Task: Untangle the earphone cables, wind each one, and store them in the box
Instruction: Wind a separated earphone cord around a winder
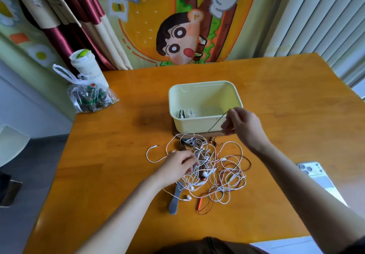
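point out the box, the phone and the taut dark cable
box (194,125), head view, front wall
phone (316,171), head view, back beside the lenses
dark cable (218,120), head view, taut stretch before the box

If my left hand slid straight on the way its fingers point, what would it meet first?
The left hand would run into the tangled earphone cables; its fingertips seem to touch them.

Your left hand (177,167) covers the left side of the tangle (227,174); whether its fingers pinch a cable: can't tell. Box (197,124) near wall hides the lower part of the bundle (186,114) inside. Your right hand (241,123) pinches the dark cable (219,120), upper end lost between the fingers. Your right forearm (296,184) cuts off the phone (310,168). Bag (90,97) contents: too blurred to identify. Bench (118,115) near left corner runs off frame.
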